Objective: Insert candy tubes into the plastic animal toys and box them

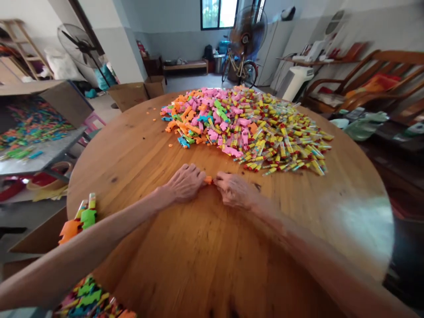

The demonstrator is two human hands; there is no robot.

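A grey-and-white-walled room with a window [219, 14] at the far side holds a round wooden table [212, 256], with a pedestal fan [247, 39] and a bicycle [239, 70] beyond it and a wooden armchair [371, 84] to the far right.

At the table's middle, the left hand [187, 183] has its fingers closed on a small orange plastic piece [208, 180], which shows between the two hands just above the wood. The right hand [233, 190] is curled at the piece's right end; its fingertips are hidden, so I cannot tell whether they grip it.

Farther off lies a heap of pink, orange, green and blue plastic pieces [212, 117], running on the right into a heap of clear tubes with yellow labels [285, 137]. Near the left edge, beside the left forearm, lie an orange toy [70, 229] and a green toy [88, 218], each with a tube at its far end. At the near left, more multicoloured toys [88, 298] show below the forearm.
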